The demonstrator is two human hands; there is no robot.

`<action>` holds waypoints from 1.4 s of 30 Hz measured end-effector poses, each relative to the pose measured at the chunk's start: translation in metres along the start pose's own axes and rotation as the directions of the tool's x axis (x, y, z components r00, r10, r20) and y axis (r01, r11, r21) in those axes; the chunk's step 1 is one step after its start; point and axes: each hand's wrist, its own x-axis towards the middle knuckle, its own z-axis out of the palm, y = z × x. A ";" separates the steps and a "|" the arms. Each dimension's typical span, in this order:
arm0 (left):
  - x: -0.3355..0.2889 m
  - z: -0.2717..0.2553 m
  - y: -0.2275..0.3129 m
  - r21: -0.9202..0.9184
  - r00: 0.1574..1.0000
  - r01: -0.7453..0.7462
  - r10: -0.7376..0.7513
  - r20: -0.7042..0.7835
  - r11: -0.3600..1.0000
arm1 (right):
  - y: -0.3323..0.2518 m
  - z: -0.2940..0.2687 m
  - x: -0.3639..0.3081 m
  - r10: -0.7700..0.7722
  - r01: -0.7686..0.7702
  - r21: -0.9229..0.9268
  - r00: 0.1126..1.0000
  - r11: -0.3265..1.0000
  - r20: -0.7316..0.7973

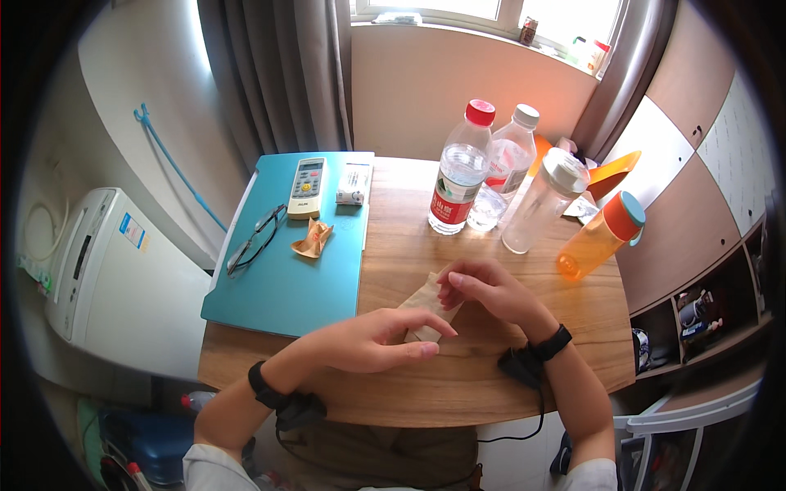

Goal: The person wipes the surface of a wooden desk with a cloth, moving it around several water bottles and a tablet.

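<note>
A flat, creased strip of beige paper (420,304) lies on the wooden table (393,385), partly hidden by my hands. Over its near end is my left hand (381,337), open, thumb and index finger apart with nothing between them. My right hand (489,290) hovers at the strip's right side, fingers loosely curled and thumb bent toward them. Nothing shows in its grasp, though part of the paper is behind the fingertips. Each wrist wears a black band with a small dark box attached.
A blue folder (327,286) at left carries a remote control (308,188), eyeglasses (256,241), a crumpled brown wrapper (313,238) and a small white pack (353,183). At right stand a red-capped bottle (461,176), a white-capped bottle (509,159), a clear jar (536,209) and an orange bottle (594,245).
</note>
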 end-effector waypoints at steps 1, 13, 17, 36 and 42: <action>0.001 0.000 0.001 0.043 0.998 0.060 -0.060 0.011 0.997 | 0.003 -0.001 -0.001 0.006 -0.001 0.068 0.998 0.998 -0.064; 0.002 0.011 -0.011 0.198 0.990 0.002 0.025 -0.136 0.980 | 0.014 -0.005 0.005 -0.083 0.133 0.137 0.942 0.982 -0.325; 0.004 0.011 -0.005 0.137 0.968 -0.115 0.142 -0.207 0.984 | 0.015 -0.009 0.004 -0.129 0.185 0.098 0.901 0.978 -0.415; 0.002 -0.008 -0.033 0.902 0.958 0.043 0.239 -0.160 0.430 | 0.010 0.002 0.005 -0.305 0.093 -0.486 0.874 0.869 -0.379; -0.001 -0.009 -0.036 0.896 0.889 0.329 0.224 -0.400 0.297 | 0.006 0.006 0.002 -0.274 0.089 -0.477 0.902 0.875 -0.334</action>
